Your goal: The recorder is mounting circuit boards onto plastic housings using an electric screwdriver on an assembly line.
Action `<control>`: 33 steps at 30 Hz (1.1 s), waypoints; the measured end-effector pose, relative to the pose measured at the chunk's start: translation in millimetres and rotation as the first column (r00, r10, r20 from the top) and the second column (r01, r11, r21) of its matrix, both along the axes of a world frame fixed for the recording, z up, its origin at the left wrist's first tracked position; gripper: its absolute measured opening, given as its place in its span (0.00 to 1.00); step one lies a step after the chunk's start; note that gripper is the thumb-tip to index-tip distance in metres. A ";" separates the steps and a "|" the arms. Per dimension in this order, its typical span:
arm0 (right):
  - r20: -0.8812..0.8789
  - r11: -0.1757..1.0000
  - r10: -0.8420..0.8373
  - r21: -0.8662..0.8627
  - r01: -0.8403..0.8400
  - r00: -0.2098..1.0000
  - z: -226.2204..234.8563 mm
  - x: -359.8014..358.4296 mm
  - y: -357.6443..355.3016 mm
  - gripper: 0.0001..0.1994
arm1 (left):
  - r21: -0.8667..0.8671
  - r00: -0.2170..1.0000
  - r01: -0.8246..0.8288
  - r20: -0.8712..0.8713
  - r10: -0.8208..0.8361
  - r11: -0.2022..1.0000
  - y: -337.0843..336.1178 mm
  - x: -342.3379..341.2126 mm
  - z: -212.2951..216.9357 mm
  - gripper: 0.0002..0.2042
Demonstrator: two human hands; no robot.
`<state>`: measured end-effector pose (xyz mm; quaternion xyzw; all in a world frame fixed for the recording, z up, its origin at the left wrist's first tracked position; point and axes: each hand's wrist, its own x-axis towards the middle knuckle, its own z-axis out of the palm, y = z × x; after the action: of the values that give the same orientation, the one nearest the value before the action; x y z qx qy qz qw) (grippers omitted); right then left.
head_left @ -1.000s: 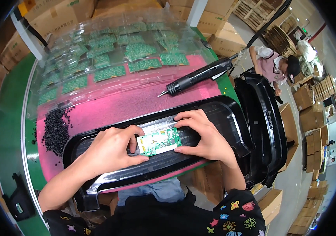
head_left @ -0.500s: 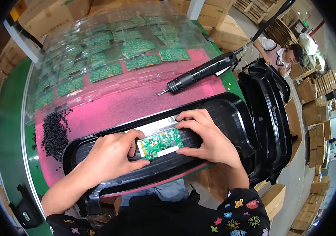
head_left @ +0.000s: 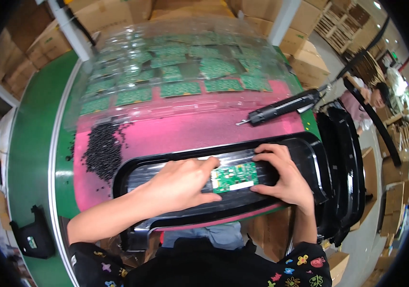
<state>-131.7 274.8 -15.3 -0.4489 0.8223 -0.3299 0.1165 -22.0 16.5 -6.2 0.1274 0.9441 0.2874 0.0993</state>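
Board (head_left: 235, 176)'s in your shell (head_left: 306, 155), can't tell if seated
Left hand (head_left: 180, 184) and right hand (head_left: 287, 179) pinch its ends; driver (head_left: 283, 107) lies idle.

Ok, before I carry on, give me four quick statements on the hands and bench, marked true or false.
1. The left hand and right hand are both at the green circuit board. True.
2. The right hand holds the screwdriver. False: the screwdriver lies beyond the black housing.
3. Small black pieces are heaped left of the housing. True.
4. The clear plastic trays contain no boards. False: several green boards show there.
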 end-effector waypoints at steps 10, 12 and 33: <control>-0.478 0.825 -0.522 -0.071 0.561 0.706 50.6 -54.2 20.0 0.27 | -0.171 0.755 -0.587 -0.468 0.459 0.791 -97.2 20.1 40.9 0.09; -0.517 0.811 -0.486 0.035 0.584 0.705 40.8 -97.9 44.0 0.27 | -0.373 0.797 -0.602 -0.324 0.510 0.706 -113.2 29.3 29.5 0.18; 0.703 0.369 0.319 -0.710 0.600 0.635 50.9 -51.3 -84.4 0.23 | -0.148 0.736 -0.633 -0.418 0.532 0.760 -131.4 11.1 -9.7 0.08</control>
<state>-183.0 190.5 35.5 -0.1680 0.4014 -0.8887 0.1444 -10.9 -114.9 -16.0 -0.1440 0.9681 0.1396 -0.1499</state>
